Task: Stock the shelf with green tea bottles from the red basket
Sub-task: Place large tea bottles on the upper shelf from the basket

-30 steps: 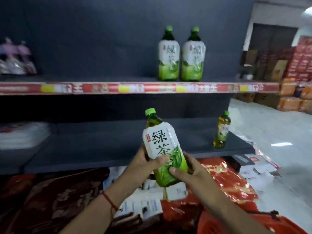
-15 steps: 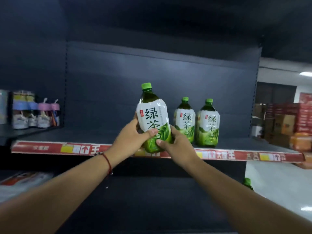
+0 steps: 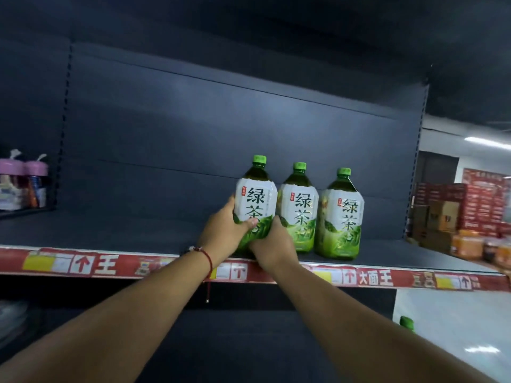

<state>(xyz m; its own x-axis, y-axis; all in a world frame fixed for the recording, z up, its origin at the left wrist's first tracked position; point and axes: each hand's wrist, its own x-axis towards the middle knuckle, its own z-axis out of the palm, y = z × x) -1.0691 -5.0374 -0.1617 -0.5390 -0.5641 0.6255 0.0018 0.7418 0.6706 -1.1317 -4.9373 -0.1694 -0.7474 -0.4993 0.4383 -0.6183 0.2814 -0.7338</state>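
Note:
A green tea bottle (image 3: 255, 200) with a white label and green cap stands upright on the dark upper shelf (image 3: 138, 233), leftmost in a row of three. My left hand (image 3: 224, 233) grips its lower left side with the thumb across the front. My right hand (image 3: 272, 244) holds its lower right side, wedged against the middle green tea bottle (image 3: 298, 211). A third green tea bottle (image 3: 341, 217) stands to the right. The red basket is out of view.
The shelf's red price strip (image 3: 96, 264) runs along its front edge. Pink-lidded cups (image 3: 22, 186) stand on the neighbouring shelf at far left. A green bottle cap (image 3: 406, 323) pokes up from the lower shelf at right. Stacked cartons (image 3: 456, 211) fill the far right.
Both hands carried the bottle from waist height up onto the upper shelf and set it beside the two bottles standing there. The view tilted upward with it.

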